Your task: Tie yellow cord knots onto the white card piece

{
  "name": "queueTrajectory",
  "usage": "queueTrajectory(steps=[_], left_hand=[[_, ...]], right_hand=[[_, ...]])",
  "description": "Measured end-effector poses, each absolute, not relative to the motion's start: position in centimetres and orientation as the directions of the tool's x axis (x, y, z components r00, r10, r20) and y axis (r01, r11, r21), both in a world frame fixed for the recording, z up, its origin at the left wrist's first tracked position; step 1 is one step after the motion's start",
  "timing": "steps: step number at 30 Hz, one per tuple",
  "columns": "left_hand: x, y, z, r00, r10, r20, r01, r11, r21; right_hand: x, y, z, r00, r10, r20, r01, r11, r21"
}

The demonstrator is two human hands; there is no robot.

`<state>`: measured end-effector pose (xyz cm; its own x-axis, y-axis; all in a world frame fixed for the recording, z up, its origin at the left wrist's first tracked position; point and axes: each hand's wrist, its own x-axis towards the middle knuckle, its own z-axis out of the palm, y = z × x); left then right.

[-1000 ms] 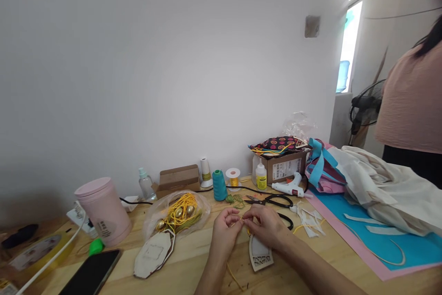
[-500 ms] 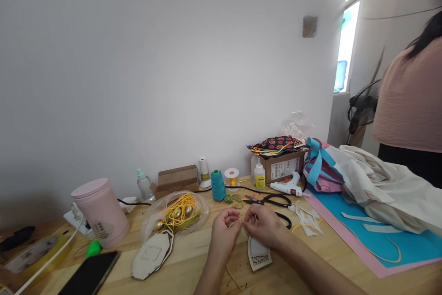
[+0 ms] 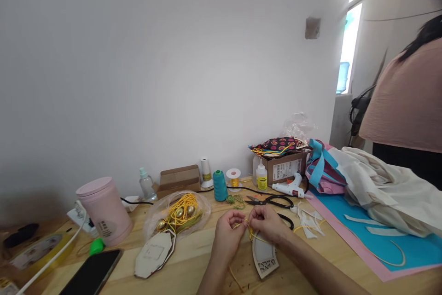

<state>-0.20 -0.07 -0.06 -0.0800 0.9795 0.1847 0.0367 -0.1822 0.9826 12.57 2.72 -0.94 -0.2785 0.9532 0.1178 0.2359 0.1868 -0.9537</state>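
Between my two hands runs a thin yellow cord. My left hand [image 3: 230,230] pinches it with thumb and fingertips, and a loose end of the yellow cord [image 3: 235,278] trails down to the table below that wrist. My right hand [image 3: 265,224] pinches the cord close beside the left fingertips. Under the right hand hangs or rests a fan-shaped wooden piece [image 3: 264,254] with a cut-out lattice at its lower end; its top is hidden by the fingers. Black-handled scissors [image 3: 271,200] lie just behind my hands.
Behind stand a teal thread cone [image 3: 220,186], a spool of yellow thread [image 3: 234,179], a glue bottle [image 3: 262,177] and a white glue gun [image 3: 289,188]. At left are a bag of cords and gold bells [image 3: 186,212], a pink canister [image 3: 105,210] and a phone [image 3: 91,273]. A person [image 3: 407,97] stands at right.
The view has shifted slightly, moving things a little right. The wooden piece has swung a little to the right at its lower end. Both hands still pinch the cord. The person at right has moved left.
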Motion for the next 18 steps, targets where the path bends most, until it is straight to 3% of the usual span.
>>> queueTrajectory(steps=[6, 12, 15, 18], left_hand=[[-0.4, 0.1, 0.0, -0.139, 0.975, 0.173, 0.039, -0.169, 0.985], [-0.7, 0.1, -0.1, -0.194, 0.966, 0.173, 0.058, -0.165, 0.985], [-0.9, 0.3, -0.6, -0.213, 0.963, 0.164, 0.068, -0.153, 0.986], [-1.1, 0.6, -1.1, -0.221, 0.965, 0.142, 0.077, -0.128, 0.989]], right_hand=[[13.5, 1.7, 1.3, -0.428, 0.903, -0.042, 0.049, -0.024, -0.999], [15.6, 0.5, 5.1, -0.519, 0.852, 0.069, -0.367, -0.149, -0.918], [17.7, 0.2, 6.5, -0.433, 0.889, 0.147, -0.453, -0.074, -0.888], [20.7, 0.4, 6.3, -0.208, 0.938, 0.279, -0.529, 0.132, -0.838]])
